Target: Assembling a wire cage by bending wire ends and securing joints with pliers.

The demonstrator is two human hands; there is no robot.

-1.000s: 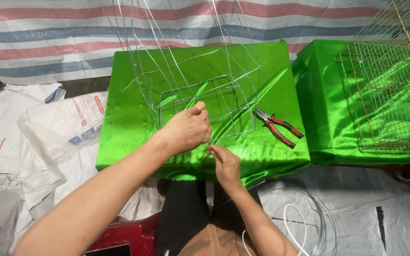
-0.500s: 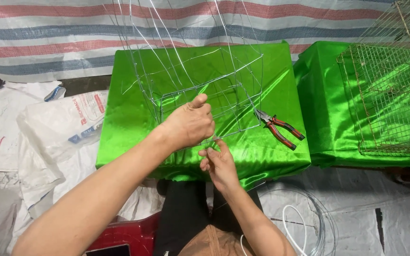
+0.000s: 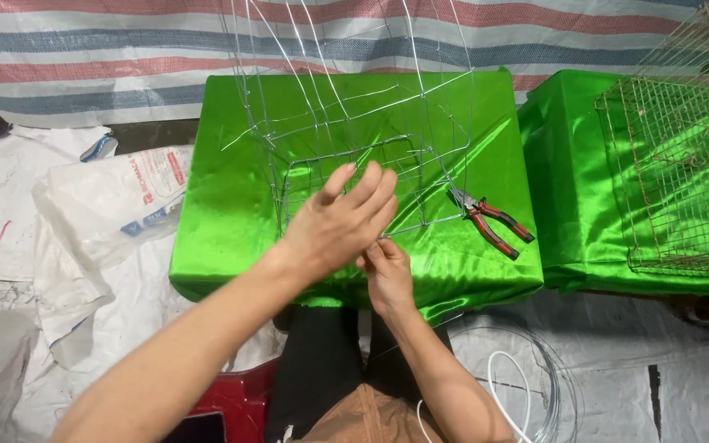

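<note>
A frame of thin bare wire (image 3: 354, 123) stands on a low table draped in shiny green cloth (image 3: 231, 221), its long strands rising out of the top of the view. My left hand (image 3: 340, 223) hovers over the frame's near edge with the fingers spread and slightly curled, touching the wire. Just below it my right hand (image 3: 386, 271) pinches a thin wire at the frame's front edge between fingertips. Red-handled pliers (image 3: 490, 221) lie on the cloth to the right of both hands.
A second green-draped table (image 3: 568, 205) at the right carries a wire mesh cage (image 3: 683, 180). A coil of wire (image 3: 527, 385) lies on the floor sheet at lower right. A white printed sack (image 3: 116, 197) lies left. A striped tarp (image 3: 92, 49) hangs behind.
My left hand has loosened from a closed grip on the frame to spread fingers and shifted slightly right. My right hand stays pinching at the front edge. The pliers have not moved.
</note>
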